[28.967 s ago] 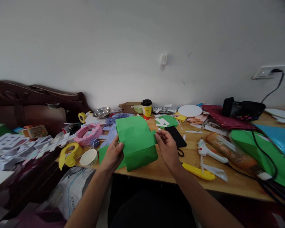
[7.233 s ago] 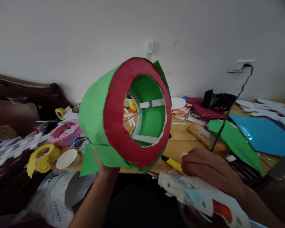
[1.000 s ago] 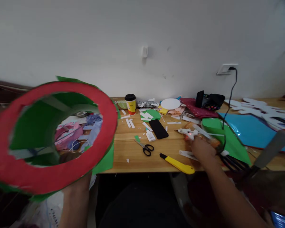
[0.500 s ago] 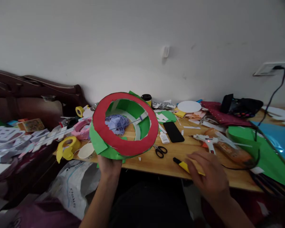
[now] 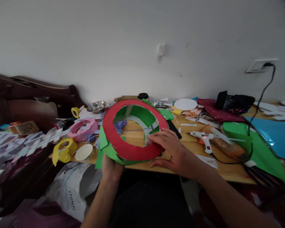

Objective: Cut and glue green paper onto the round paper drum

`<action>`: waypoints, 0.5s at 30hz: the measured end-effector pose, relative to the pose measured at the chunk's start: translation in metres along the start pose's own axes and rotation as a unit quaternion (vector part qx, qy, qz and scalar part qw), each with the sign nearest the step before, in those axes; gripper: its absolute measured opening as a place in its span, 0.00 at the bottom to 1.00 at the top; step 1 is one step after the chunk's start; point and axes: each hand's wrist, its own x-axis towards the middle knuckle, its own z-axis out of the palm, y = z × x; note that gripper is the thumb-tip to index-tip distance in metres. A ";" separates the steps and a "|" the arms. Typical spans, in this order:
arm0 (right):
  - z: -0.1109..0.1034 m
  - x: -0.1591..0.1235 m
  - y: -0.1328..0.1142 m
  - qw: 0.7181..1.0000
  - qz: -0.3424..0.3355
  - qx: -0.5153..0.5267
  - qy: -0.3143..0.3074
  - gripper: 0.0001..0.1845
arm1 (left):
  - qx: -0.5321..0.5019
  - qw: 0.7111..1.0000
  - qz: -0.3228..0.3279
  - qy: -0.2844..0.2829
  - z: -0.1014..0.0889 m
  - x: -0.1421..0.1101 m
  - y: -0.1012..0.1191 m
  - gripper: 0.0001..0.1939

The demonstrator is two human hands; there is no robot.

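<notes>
A red and green paper ring [image 5: 133,153] is held up above the front of the table, tilted so its round opening faces me. Its flat top rim is red, and its side and inner wall are green with whitish strips inside. My left hand [image 5: 112,167] supports it from below at the lower left, fingers partly hidden beneath it. At the right side, my right hand [image 5: 173,152] has its fingers over the red rim into the opening, with the thumb outside below. A length of purple yarn [image 5: 120,126] shows through the opening.
On the wooden table [image 5: 230,171] lie a white glue gun [image 5: 205,139], green sheets [image 5: 263,155] and a partly covered black phone [image 5: 174,129]. A pink ring [image 5: 83,129], a yellow ring [image 5: 64,149], a paper cup [image 5: 85,152] and a metal bowl [image 5: 97,107] are at left.
My right hand has moved left from beside the yellow cutter knife onto the ring's right rim. The ring has shifted slightly right and down in view. The knife and scissors are now hidden.
</notes>
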 end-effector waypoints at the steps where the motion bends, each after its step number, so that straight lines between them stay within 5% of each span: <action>1: 0.000 0.001 0.000 1.000 0.000 0.007 -0.003 0.39 | 0.004 1.000 -0.015 0.012 0.000 -0.001 -0.002 0.23; 9: 0.004 0.012 0.020 0.994 0.077 0.067 -0.037 0.32 | -0.013 0.997 -0.042 0.056 -0.004 -0.002 -0.023 0.27; 15: 0.024 0.026 0.051 0.967 0.140 0.210 -0.018 0.28 | 0.027 0.990 0.049 0.125 0.003 -0.005 -0.008 0.29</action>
